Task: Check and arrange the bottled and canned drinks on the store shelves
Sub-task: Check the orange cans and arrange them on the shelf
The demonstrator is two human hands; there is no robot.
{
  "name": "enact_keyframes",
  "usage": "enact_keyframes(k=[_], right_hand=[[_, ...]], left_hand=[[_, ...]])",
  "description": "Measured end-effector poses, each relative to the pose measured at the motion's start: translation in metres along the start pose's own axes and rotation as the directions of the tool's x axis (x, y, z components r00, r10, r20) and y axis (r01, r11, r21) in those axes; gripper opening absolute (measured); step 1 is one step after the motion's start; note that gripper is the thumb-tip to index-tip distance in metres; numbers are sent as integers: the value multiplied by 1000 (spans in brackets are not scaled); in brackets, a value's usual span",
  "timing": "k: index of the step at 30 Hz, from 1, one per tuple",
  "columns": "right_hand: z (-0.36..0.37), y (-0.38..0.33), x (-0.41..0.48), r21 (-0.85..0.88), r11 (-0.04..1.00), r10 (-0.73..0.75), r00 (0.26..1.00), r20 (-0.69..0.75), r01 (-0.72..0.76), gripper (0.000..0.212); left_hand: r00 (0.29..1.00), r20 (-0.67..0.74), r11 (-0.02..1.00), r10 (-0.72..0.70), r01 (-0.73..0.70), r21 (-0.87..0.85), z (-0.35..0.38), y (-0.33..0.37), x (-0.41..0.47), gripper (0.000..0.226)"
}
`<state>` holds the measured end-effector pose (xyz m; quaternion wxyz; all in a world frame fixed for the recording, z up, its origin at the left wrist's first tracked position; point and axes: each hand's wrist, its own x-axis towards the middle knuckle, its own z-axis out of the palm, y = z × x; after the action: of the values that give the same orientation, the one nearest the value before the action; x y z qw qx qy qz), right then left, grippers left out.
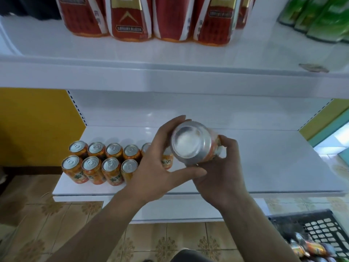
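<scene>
An orange drink can [192,143] is tipped over in mid-air above the lower shelf [264,167], its silver concave bottom turned toward me. My left hand [160,167] wraps its left side and my right hand [222,167] cups it from the right and below. Two rows of matching orange cans [94,161] stand upright on the left part of that shelf; my left hand hides the rows' right end.
On the upper shelf [170,72] stand large red-labelled bottles [130,17] and green bottles [321,17] at the right. A black plastic crate [319,227] holding more cans sits on the tiled floor at bottom right. A yellow wall panel [34,125] is at the left.
</scene>
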<state>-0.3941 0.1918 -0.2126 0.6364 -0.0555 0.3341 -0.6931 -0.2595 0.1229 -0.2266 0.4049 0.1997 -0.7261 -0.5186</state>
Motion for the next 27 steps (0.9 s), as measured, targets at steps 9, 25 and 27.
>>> enact_keyframes(k=[9,25,27], right_hand=[[-10,6,17,132,980,147,988,47,-152,37],[-11,-1,11,-184,982,-13,989,145,40,53],[-14,-1,9,-361,919,-121,985,124,158,53]], left_hand=[[999,-43,998,25,-22,62,20,14,9,75],[980,-196,999,17,-10,34,21,28,16,72],[930,-315,966,-191,120,-230,22,31,21,70]])
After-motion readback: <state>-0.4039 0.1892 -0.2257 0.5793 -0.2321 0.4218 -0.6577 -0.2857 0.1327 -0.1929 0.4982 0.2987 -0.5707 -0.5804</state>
